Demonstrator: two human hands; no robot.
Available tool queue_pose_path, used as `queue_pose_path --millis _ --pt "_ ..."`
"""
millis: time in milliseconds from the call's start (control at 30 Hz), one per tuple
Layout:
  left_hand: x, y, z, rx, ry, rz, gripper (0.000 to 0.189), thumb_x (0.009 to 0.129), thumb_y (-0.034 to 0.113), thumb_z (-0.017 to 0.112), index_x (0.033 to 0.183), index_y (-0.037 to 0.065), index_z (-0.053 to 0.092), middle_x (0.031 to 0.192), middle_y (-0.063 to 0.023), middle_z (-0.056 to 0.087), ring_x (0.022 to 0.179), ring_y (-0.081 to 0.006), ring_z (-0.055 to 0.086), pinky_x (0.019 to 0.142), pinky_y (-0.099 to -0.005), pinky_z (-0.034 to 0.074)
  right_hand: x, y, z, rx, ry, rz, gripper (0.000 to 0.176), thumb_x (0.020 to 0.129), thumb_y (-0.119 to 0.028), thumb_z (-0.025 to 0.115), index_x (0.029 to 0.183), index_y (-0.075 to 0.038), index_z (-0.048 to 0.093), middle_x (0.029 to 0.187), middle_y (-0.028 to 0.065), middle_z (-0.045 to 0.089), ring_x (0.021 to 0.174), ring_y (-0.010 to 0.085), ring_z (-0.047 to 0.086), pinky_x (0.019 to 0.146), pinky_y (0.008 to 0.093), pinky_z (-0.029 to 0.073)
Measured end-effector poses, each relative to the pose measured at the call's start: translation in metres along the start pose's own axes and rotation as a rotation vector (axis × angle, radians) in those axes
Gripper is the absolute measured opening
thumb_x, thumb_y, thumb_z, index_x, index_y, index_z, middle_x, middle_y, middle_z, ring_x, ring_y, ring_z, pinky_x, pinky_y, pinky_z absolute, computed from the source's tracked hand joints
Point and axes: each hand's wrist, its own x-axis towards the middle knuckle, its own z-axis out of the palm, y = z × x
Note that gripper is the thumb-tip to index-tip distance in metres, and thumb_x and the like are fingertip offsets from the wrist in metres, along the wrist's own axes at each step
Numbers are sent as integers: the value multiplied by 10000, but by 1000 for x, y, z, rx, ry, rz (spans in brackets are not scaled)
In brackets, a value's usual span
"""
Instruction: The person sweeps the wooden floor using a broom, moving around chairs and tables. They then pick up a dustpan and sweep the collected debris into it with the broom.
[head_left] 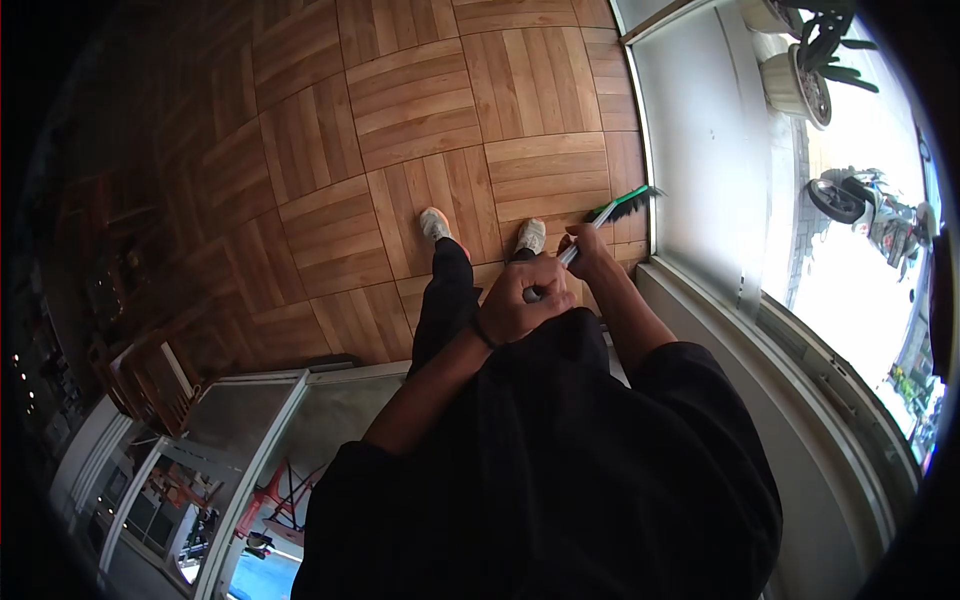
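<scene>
I look straight down at my own body in black clothes. Both hands grip the pale handle of a broom (625, 205). My left hand (522, 296) closes around the top end of the handle, close to my waist. My right hand (585, 247) holds the handle lower down, nearer the floor. The broom's green head with dark bristles rests on the wooden parquet floor (400, 100), right beside the window frame. My two feet in light shoes (435, 224) stand just left of the broom head.
A large window with a white sill (700, 150) runs along the right; outside are potted plants (800, 80) and a parked scooter (860, 200). A glass door frame (260, 420) and wooden chairs (150, 380) lie at the lower left.
</scene>
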Motion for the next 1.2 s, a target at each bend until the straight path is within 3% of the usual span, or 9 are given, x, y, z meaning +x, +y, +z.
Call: queue_pose_path --millis 33,67,200,233,333,567,733,1000,1200 --pt "-3 -6 -9 -12 80 -21 268 807 77 555 591 49 399 634 -7 427 646 -128 441 818 -340 383 22 9 10 29 20 65 125 837 -143 431 811 -25 462 662 86 473 573 203 488 558 369 452" --pt "-11 -11 -22 47 150 -35 250 821 82 544 609 36 419 642 -9 428 653 -117 438 785 -319 381 58 22 9 48 -365 169 130 845 -141 428 774 -38 462 639 71 472 574 194 492 582 354 454" --pt "-60 11 -85 295 496 -74 206 866 112 501 710 -24 512 657 -16 434 644 -73 423 629 -245 366 72 75 115 -378 -216 159 120 840 -128 467 745 -55 471 595 49 449 578 184 484 598 346 458" --pt "-75 27 -101 340 579 -83 203 869 116 496 735 -33 524 654 -18 435 628 -67 418 597 -231 355 47 87 145 -888 -442 -199 89 830 -102 482 754 -56 471 607 51 446 579 182 483 590 343 460" --pt "-112 62 -145 479 776 27 193 867 116 503 762 -44 531 638 -18 438 583 -52 395 532 -213 316 73 159 244 -470 -427 164 52 799 -33 524 755 -46 497 651 68 472 581 180 508 527 334 453" --pt "-108 181 -200 859 488 260 209 708 65 577 553 18 445 580 -33 457 567 -146 456 583 -280 365 -48 184 389 -560 -618 61 118 801 -51 560 710 -7 500 603 91 484 523 199 507 463 336 419" --pt "-71 226 -192 503 127 394 264 588 101 632 485 86 389 529 -25 469 531 -169 473 614 -309 375 -113 122 366 -501 -458 -3 100 793 -66 561 742 -40 479 635 69 466 559 186 489 498 343 406" --pt "87 145 -150 374 -21 271 330 711 93 612 502 45 362 472 -39 348 493 -165 410 598 -309 357 -55 -62 230 -472 -234 -268 150 841 -140 521 749 -26 488 614 74 488 584 202 528 569 331 452" --pt "223 57 -142 358 -58 118 320 759 124 633 516 13 456 498 -62 450 532 -158 455 663 -309 414 26 -193 178 -58 -388 142 195 874 -177 479 770 -13 467 597 101 501 566 225 523 573 347 462"
